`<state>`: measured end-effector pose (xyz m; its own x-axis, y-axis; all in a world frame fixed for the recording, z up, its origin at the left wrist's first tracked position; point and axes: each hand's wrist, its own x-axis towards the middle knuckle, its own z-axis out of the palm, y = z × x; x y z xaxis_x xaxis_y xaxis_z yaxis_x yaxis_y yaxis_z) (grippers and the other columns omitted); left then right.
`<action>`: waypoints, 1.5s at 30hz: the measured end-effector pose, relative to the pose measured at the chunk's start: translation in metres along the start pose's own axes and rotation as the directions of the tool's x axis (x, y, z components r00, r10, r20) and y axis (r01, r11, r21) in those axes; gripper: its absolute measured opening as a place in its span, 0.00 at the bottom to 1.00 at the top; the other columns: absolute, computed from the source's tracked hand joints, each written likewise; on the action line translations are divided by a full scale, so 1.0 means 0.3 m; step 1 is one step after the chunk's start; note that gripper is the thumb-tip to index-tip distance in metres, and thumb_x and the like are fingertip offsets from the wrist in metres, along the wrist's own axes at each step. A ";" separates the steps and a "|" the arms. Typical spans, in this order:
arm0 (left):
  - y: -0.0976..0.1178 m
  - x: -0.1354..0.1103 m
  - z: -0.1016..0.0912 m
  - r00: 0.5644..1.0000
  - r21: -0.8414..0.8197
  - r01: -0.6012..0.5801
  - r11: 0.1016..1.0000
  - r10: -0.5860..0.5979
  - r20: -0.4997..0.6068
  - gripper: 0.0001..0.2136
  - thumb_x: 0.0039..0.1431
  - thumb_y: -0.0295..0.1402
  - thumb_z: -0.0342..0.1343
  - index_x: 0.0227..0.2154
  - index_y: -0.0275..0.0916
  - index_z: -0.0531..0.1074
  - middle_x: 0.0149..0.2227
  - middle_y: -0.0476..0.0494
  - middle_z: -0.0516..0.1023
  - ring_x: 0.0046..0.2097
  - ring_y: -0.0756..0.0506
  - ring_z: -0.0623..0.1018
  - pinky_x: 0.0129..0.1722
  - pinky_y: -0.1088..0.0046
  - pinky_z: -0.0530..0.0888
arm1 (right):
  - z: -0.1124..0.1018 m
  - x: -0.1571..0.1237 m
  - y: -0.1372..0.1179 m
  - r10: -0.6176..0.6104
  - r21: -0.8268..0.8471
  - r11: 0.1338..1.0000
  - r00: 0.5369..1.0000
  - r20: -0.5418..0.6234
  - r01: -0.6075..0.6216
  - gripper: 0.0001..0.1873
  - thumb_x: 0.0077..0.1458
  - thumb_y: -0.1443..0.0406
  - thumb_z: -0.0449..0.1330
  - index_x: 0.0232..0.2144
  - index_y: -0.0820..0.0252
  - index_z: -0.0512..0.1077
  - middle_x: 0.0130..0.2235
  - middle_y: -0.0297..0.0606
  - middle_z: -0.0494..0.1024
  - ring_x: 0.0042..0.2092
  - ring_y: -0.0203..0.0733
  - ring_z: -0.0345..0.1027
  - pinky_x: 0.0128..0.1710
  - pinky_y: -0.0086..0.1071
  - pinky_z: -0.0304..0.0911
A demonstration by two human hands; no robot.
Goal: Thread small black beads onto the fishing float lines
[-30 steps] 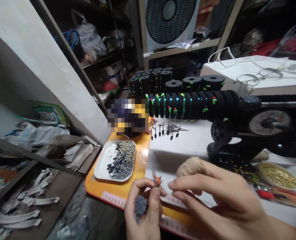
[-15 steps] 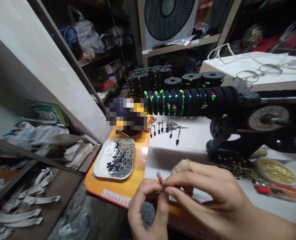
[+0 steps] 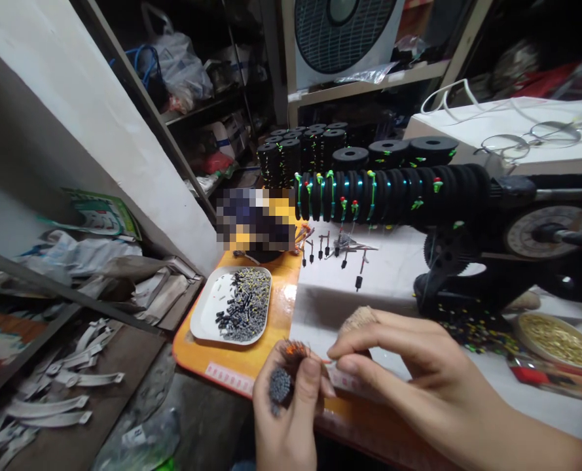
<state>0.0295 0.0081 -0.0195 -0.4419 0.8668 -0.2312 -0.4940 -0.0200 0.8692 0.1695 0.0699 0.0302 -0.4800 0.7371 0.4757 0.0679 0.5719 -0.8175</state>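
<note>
My left hand [image 3: 288, 415] is closed round a bundle of small grey tubes [image 3: 279, 384] and a tuft of thin orange-tipped pins [image 3: 294, 349], at the near edge of the orange table [image 3: 241, 366]. My right hand [image 3: 408, 373] pinches one thin pin between thumb and forefinger, right beside the left thumb. A white tray [image 3: 207, 314] holding several grey and black tubes lies to the left of the hands. Behind them a row of black foam spools [image 3: 383, 193] sits on a winding machine's shaft.
Small black weighted rigs [image 3: 337, 248] lie on white paper [image 3: 393, 268]. A dish of brass bits [image 3: 558, 340] stands at the right. Stacked black spools [image 3: 315, 147], shelves and a fan [image 3: 344, 33] fill the back. White strips [image 3: 69, 373] litter a low shelf left.
The left hand has turned so the orange pin tuft sits lower against the grey bundle. The right fingers have drawn one pin slightly to the right. The view has shifted a little.
</note>
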 end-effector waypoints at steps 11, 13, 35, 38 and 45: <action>0.024 -0.009 -0.005 0.999 0.009 -0.046 0.999 0.046 0.006 0.16 0.48 0.45 0.72 0.30 0.40 0.75 0.19 0.54 0.74 0.23 0.54 0.72 0.25 0.82 0.67 | -0.054 0.026 0.025 -0.107 -0.176 0.977 0.991 0.079 0.119 0.10 0.63 0.75 0.58 0.37 0.59 0.77 0.33 0.37 0.77 0.33 0.35 0.73 0.32 0.25 0.69; 0.025 -0.016 -0.001 0.998 0.004 -0.062 0.998 0.062 -0.007 0.16 0.47 0.44 0.73 0.28 0.40 0.75 0.18 0.54 0.74 0.22 0.54 0.72 0.24 0.82 0.67 | -0.055 0.029 0.019 -0.115 -0.180 0.975 0.989 0.091 0.130 0.10 0.64 0.73 0.58 0.37 0.59 0.78 0.33 0.38 0.77 0.33 0.36 0.73 0.31 0.25 0.69; 0.027 -0.022 0.003 0.996 0.094 0.086 0.992 -0.087 0.007 0.23 0.37 0.49 0.75 0.30 0.36 0.78 0.16 0.51 0.75 0.19 0.53 0.73 0.23 0.80 0.71 | -0.052 0.013 -0.002 -0.092 -0.004 0.996 0.982 0.166 0.094 0.07 0.60 0.72 0.64 0.40 0.66 0.82 0.33 0.40 0.75 0.32 0.34 0.72 0.31 0.21 0.69; 0.043 -0.021 0.012 0.997 0.174 0.027 0.984 -0.038 0.061 0.21 0.40 0.50 0.74 0.25 0.36 0.79 0.16 0.51 0.74 0.19 0.53 0.71 0.23 0.80 0.70 | -0.053 0.014 -0.007 -0.103 -0.020 0.994 0.980 0.169 0.108 0.07 0.59 0.73 0.65 0.40 0.66 0.81 0.33 0.40 0.76 0.32 0.34 0.72 0.30 0.21 0.68; 0.073 -0.009 -0.002 0.988 0.267 -0.020 0.964 -0.023 0.155 0.20 0.44 0.51 0.72 0.24 0.37 0.77 0.16 0.53 0.70 0.20 0.53 0.70 0.23 0.81 0.69 | -0.057 0.012 0.008 -0.041 0.007 0.999 0.973 0.227 0.040 0.08 0.61 0.75 0.62 0.40 0.65 0.81 0.32 0.40 0.77 0.32 0.34 0.72 0.31 0.22 0.68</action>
<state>0.0194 0.0050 -0.0001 -0.3093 0.9337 -0.1804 -0.2674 0.0967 0.9587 0.1829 0.0800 0.0354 -0.6681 0.6122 0.4229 0.0424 0.5987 -0.7998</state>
